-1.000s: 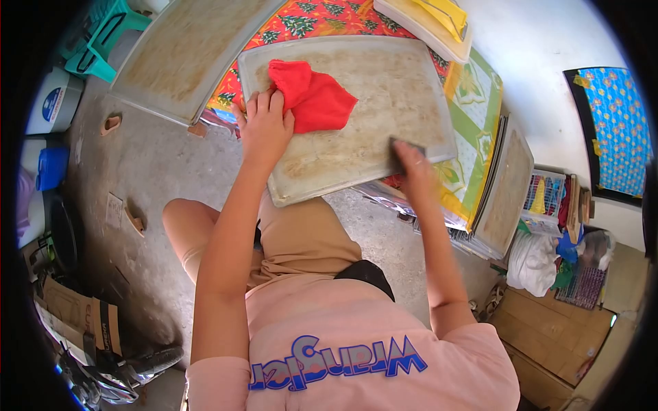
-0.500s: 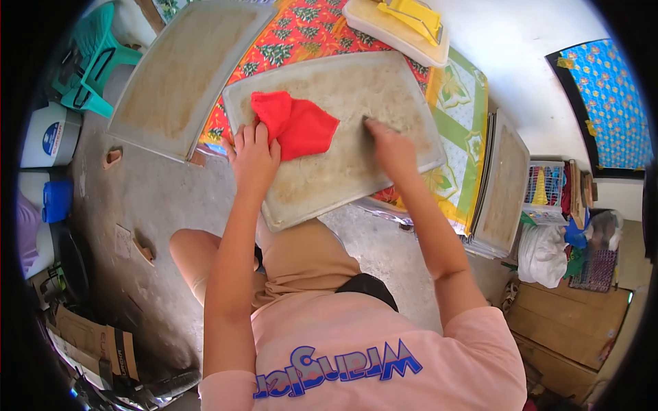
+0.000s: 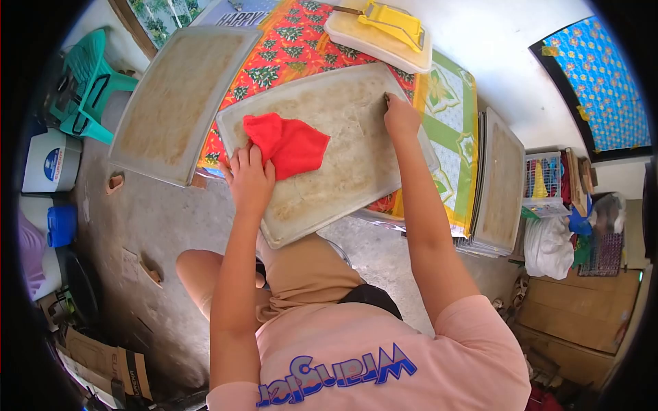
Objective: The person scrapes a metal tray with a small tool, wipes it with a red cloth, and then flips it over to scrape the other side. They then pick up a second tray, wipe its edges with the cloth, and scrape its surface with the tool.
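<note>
A stained, pale rectangular tray (image 3: 343, 164) lies tilted on the table edge, its near corner over my thigh. On its left part rests a crumpled red cloth (image 3: 291, 147). My left hand (image 3: 248, 179) lies at the tray's left edge with fingers spread, fingertips touching the cloth's lower left. My right hand (image 3: 401, 118) is closed near the tray's far right corner, pinching a small dark piece (image 3: 387, 99) against the surface; most of that piece is hidden by the fingers.
Another stained tray (image 3: 181, 103) lies to the left on the red patterned tablecloth (image 3: 291, 41). Behind stands a white container (image 3: 373, 41) with a yellow tool (image 3: 394, 26) on top. Several stacked trays (image 3: 500, 185) are at the right, a green chair (image 3: 96, 89) at the left.
My right hand has moved from the tray's near right edge, across its middle, to the far right corner. My left hand stays by the cloth. The camera view has shifted.
</note>
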Demonstrator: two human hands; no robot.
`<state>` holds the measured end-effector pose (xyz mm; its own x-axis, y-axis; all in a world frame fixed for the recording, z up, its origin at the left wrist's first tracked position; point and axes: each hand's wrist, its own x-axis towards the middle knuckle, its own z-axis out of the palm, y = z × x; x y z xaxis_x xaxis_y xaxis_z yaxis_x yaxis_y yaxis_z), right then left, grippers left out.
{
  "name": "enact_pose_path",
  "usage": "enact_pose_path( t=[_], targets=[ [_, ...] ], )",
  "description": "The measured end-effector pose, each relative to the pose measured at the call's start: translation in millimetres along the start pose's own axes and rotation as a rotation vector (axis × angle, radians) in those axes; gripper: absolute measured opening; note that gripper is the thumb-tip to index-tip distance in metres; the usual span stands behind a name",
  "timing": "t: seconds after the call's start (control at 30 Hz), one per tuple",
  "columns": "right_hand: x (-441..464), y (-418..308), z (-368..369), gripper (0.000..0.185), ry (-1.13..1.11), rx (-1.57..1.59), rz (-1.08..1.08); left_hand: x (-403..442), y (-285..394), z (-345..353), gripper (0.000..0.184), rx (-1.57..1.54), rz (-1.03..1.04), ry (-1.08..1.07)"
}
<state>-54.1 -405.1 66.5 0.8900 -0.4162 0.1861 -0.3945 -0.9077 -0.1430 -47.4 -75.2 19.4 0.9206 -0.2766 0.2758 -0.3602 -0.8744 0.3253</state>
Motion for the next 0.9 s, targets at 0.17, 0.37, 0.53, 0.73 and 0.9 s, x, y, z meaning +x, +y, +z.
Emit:
enact_pose_path(
  t=[0.17,0.37,0.53,0.73,0.9],
  targets=[
    [-19.9,-44.7,40.6,0.018,0.093,-0.118,-0.181,1.4,0.1,-1.7,0.04,0.021,0.021,0.028],
    [17.9,2.7,15.2,0.02,-0.076,-0.158,0.197,-1.9,0.8,-3.4,0.041,0.032,0.013,-0.006],
    [6.1,7.7,36.1,0.019,0.14,-0.186,0.034,-0.2,3.0,-2.7,0.042,0.037,0.015,0.01],
    [9.3,3.1,42.7,0.019,0.081,-0.218,0.08,0.7,1.4,-2.8,0.042,0.026,0.01,0.006],
    [36.8,36.9,37.6,0.018,0.085,-0.146,0.228,-0.4,2.2,-3.2,0.041,0.027,-0.009,-0.002]
  ],
)
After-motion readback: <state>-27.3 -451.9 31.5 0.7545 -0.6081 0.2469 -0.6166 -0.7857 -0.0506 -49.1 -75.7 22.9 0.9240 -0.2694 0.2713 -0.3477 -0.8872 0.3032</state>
